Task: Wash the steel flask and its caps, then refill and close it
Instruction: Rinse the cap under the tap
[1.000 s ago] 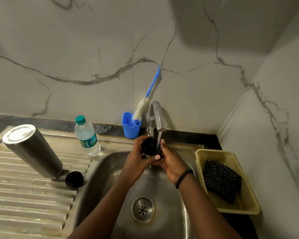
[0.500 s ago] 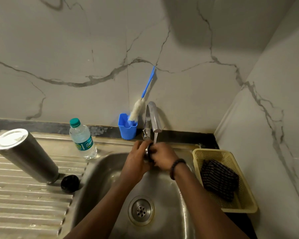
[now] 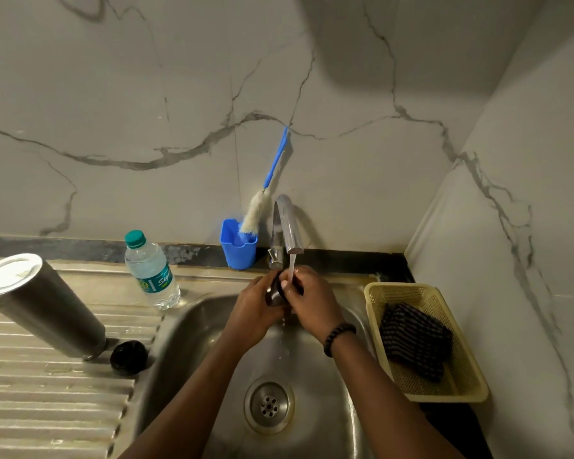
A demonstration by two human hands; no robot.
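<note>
Head view: both hands meet under the tap (image 3: 287, 226), closed around a dark cap (image 3: 275, 293) held in the running stream above the sink (image 3: 186, 329). The left hand (image 3: 254, 309) wraps the cap from the left side, fingers curled around it; the right hand (image 3: 312, 299) covers it from the right, with a beaded black bracelet (image 3: 338, 334) on that wrist. Most of the cap is hidden between the 2 hands, so only a dark curved edge shows. Water runs off below the hands toward the drain (image 3: 269, 405).

On the ribbed drainboard (image 3: 47, 409) to the left, the steel flask (image 3: 43, 306) stands upside down, its flat base toward the camera, tilted in the wide view. A 2nd black cap (image 3: 128, 356) lies on the drainboard just beside the flask's mouth end. A clear plastic water bottle (image 3: 151, 271) with a green top stands behind, near the sink's back-left corner. At the wall, a blue cup (image 3: 238, 245) holds a bottle brush (image 3: 262, 200) with a blue handle, just left of the tap. To the right of the sink sits a yellow basket (image 3: 468, 385) with a dark striped cloth (image 3: 415, 339) folded inside.
</note>
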